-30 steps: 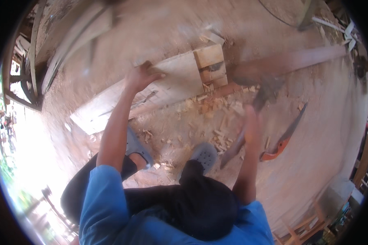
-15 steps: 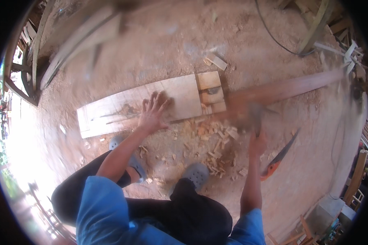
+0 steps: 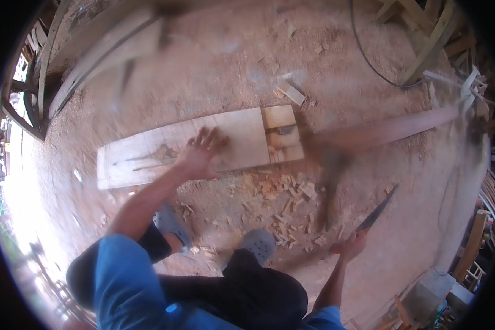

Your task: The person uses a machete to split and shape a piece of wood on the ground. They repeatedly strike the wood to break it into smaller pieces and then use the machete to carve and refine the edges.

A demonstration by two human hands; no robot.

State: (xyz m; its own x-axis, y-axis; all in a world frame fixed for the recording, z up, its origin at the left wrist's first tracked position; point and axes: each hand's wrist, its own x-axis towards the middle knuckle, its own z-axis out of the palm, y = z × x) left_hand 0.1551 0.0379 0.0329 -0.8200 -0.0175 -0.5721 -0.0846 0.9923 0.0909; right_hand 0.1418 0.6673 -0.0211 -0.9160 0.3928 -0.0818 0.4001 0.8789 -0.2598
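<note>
A pale, slightly curved plank (image 3: 234,124) lies on the ground before me, its right end cut into notches. My left hand (image 3: 199,157) rests on the plank's face with its fingers spread. Down at the right, my right hand (image 3: 353,247) is closed around the orange handle of a handsaw (image 3: 377,211), whose dark blade points up and to the right. Between the saw and the plank's notched end is a blurred hammer-like tool (image 3: 329,184), out of my hands; its exact kind is unclear.
Wood chips (image 3: 289,212) are scattered below the notched end. A long reddish timber (image 3: 399,127) stretches off to the right. One small offcut (image 3: 291,93) lies beyond the plank. Curved wooden pieces (image 3: 91,82) stand at far left, and a cable (image 3: 363,52) runs at far right.
My right hand has let go of the hammer-like tool beside the timber, moved down toward me and taken hold of the handsaw. The left hand stays spread on the plank.
</note>
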